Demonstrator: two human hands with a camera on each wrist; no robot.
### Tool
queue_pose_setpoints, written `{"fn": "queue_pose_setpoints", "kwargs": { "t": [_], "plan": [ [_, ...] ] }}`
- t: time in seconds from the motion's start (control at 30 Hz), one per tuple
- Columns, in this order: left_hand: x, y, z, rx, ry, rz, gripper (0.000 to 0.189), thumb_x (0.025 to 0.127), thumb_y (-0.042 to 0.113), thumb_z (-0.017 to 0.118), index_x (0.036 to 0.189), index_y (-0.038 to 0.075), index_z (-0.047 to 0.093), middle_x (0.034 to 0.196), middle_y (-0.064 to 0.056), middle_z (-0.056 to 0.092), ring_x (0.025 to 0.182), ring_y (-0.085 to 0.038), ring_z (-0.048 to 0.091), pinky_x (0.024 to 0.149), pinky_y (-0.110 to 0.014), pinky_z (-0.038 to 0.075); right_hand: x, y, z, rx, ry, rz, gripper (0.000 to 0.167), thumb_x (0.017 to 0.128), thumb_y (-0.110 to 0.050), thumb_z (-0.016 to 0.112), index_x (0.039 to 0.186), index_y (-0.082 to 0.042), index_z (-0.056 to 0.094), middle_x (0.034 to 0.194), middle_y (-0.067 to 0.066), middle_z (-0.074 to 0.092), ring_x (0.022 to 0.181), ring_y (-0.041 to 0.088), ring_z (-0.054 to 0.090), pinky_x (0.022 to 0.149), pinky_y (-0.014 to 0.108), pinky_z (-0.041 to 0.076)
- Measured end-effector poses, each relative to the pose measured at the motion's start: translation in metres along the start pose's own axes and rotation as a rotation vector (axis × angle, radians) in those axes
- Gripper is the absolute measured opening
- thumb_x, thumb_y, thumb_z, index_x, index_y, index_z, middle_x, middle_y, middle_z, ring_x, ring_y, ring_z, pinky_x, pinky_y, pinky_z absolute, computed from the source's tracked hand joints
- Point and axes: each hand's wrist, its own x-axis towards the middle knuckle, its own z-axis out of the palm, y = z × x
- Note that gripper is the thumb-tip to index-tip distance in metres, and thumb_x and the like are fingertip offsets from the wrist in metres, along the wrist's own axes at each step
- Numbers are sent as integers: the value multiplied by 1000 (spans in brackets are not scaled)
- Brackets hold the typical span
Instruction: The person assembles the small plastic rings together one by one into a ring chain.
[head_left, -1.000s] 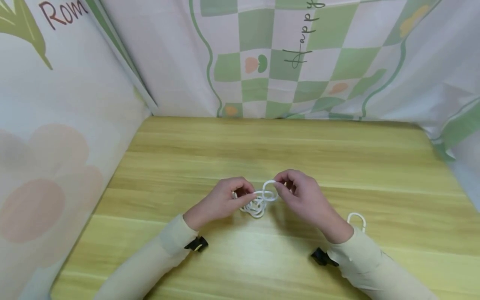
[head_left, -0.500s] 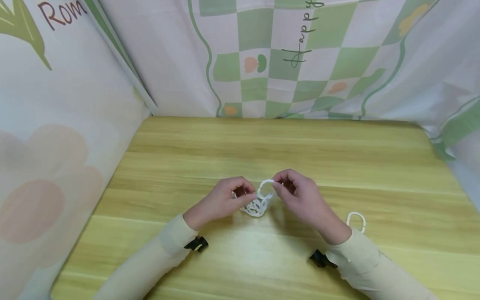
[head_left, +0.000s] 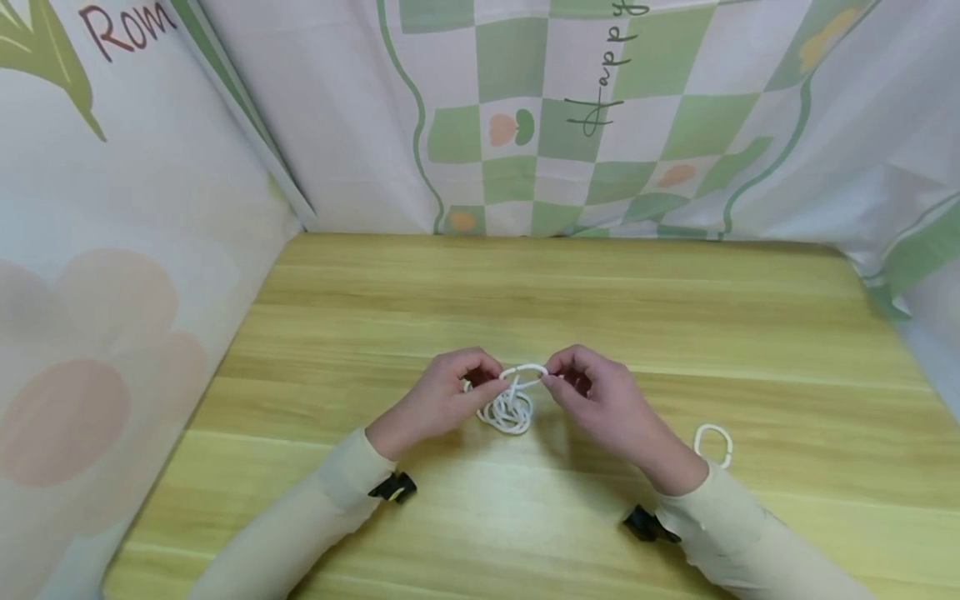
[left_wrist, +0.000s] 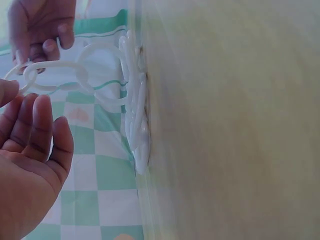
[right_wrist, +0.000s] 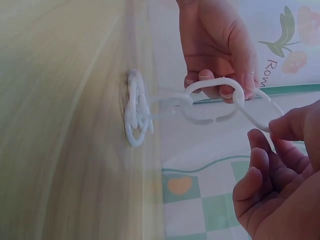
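In the head view my left hand (head_left: 450,393) and right hand (head_left: 603,404) face each other, pinching opposite ends of a white oval plastic chain link (head_left: 527,367) above the table. Another link (right_wrist: 210,82) hangs through it, with a small gap in its side seen in the right wrist view. From there the chain drops to a heap of white links (head_left: 507,417) on the wood, which overlap in a tangle. The left wrist view shows the heap (left_wrist: 134,100) beyond both hands.
A single loose white link (head_left: 712,427) lies on the wooden table (head_left: 450,533) beside the right wrist. Printed cloth walls (head_left: 510,179) stand at the table's back and left edges. Black wrist cameras (head_left: 397,487) sit under both cuffs.
The held link has swung from standing up at the right fingers to lying across between both hands. The left fingertips now pinch its other end. The right hand has dipped slightly.
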Motion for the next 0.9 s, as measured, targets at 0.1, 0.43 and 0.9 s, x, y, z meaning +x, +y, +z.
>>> {"fn": "queue_pose_setpoints", "kwargs": {
  "t": [0.1, 0.43, 0.9],
  "plan": [
    [1, 0, 0, -17, 13, -7, 6, 95, 17, 67, 97, 12, 69, 86, 3, 63, 77, -13, 58, 68, -38, 52, -5, 7, -7, -7, -38, -6, 5, 96, -17, 65, 100, -14, 64, 81, -3, 60, 66, 16, 51, 54, 26, 44],
    [1, -6, -1, -14, 8, -26, 5, 95, 16, 67, 98, 11, 68, 87, 3, 64, 78, -14, 58, 69, -37, 52, -38, 51, -65, -170, -59, 62, 13, 98, -15, 62, 109, -8, 62, 87, 2, 62, 71, 13, 53, 57, 26, 46],
    [-1, -4, -3, 9, 40, -44, 3, 94, 19, 69, 96, 16, 68, 87, 7, 64, 79, -13, 58, 70, -39, 52, -81, 91, -130, -426, -138, 278, 22, 95, -22, 67, 108, -5, 66, 95, 5, 69, 83, 20, 64, 63, 29, 50]
  ]
}}
